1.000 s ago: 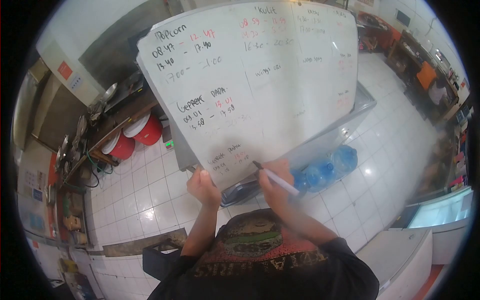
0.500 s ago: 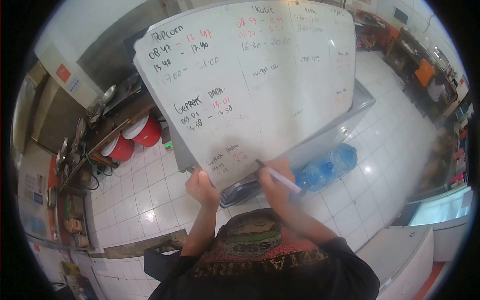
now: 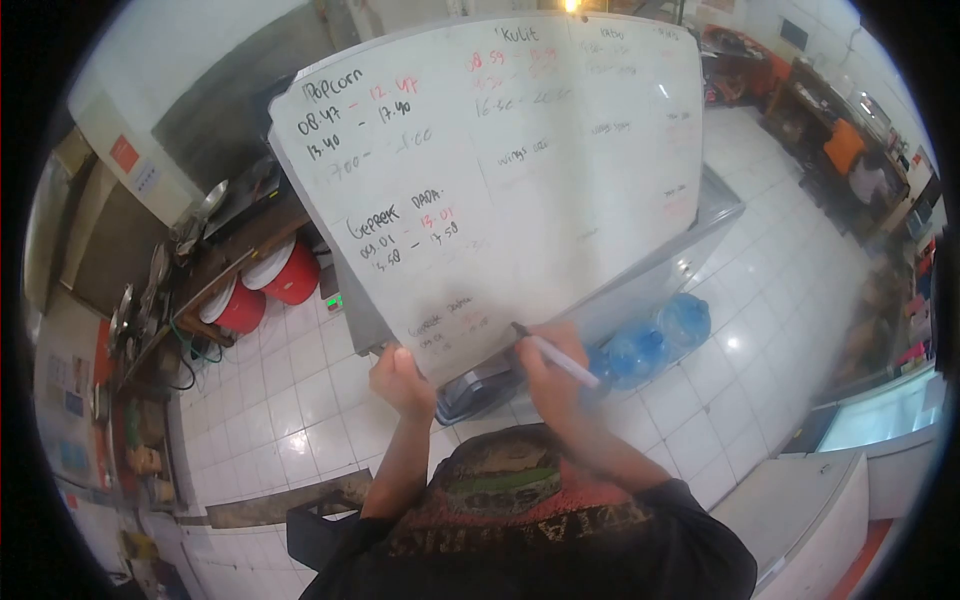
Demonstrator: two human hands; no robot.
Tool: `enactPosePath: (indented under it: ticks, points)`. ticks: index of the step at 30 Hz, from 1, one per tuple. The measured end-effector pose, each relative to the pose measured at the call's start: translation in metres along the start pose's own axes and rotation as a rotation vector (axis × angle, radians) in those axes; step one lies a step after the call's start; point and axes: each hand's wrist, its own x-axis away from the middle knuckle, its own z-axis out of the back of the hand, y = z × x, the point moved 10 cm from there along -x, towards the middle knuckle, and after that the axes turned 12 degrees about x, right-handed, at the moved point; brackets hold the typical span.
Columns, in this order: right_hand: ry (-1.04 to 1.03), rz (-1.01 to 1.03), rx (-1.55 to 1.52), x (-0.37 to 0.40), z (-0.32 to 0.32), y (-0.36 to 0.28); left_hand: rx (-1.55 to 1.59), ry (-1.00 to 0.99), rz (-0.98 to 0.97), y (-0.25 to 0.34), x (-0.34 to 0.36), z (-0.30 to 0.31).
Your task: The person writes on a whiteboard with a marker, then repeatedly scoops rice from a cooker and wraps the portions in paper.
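A large whiteboard (image 3: 560,210) with handwritten words and times in black and red leans in front of me, tilted. My left hand (image 3: 402,383) is closed around its lower left corner, thumb on the front face. In my right hand (image 3: 553,362) is a white marker (image 3: 563,360), held between the fingers, its dark tip (image 3: 517,327) right at the board near the lower edge. Close to that tip stand small, blurred lines of writing in black and red.
Behind the board stands a grey chest-like unit (image 3: 722,212). Blue water jugs (image 3: 637,357) are on the tiled floor (image 3: 290,400) to its right. Red buckets (image 3: 291,272) sit under a counter at left. A white cabinet (image 3: 790,510) is at lower right. Another person (image 3: 868,180) is far right.
The board has shifted slightly in view and its writing is blurrier. Both hands keep nearly the same place and the same grips.
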Motion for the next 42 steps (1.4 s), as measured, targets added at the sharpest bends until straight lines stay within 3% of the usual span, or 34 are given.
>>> enactPosePath:
  ticks: [8, 11, 17, 21, 26, 29, 33, 42]
  points:
    - [-0.014, -0.085, 0.031, -0.008, 0.032, -0.021, 0.074, 0.06, 0.065, -0.047, -0.001, 0.01]
    - [-0.042, -0.251, -0.045, -0.011, 0.037, -0.014, 0.014, -0.007, 0.056, -0.06, -0.01, 0.008]
    - [-0.032, -0.194, 0.015, -0.005, 0.042, 0.006, 0.166, 0.063, 0.176, -0.1, -0.018, 0.012]
    - [-0.042, -0.176, -0.012, 0.0, 0.038, 0.026, 0.153, 0.121, 0.185, -0.092, -0.019, 0.008]
    - [-0.061, -0.235, -0.031, 0.009, 0.035, 0.043, 0.216, 0.148, 0.207, -0.106, 0.021, 0.011]
    - [-0.078, -0.284, -0.093, 0.009, 0.032, 0.051, 0.239, 0.052, 0.23, -0.112, 0.059, 0.006]
    - [-0.112, -0.301, -0.068, 0.009, 0.032, 0.035, 0.589, -0.259, 0.405, -0.08, 0.071, -0.041]
    - [-0.364, -0.113, 0.063, 0.023, 0.002, 0.039, 0.55, -0.634, 0.496, -0.066, 0.116, -0.086]
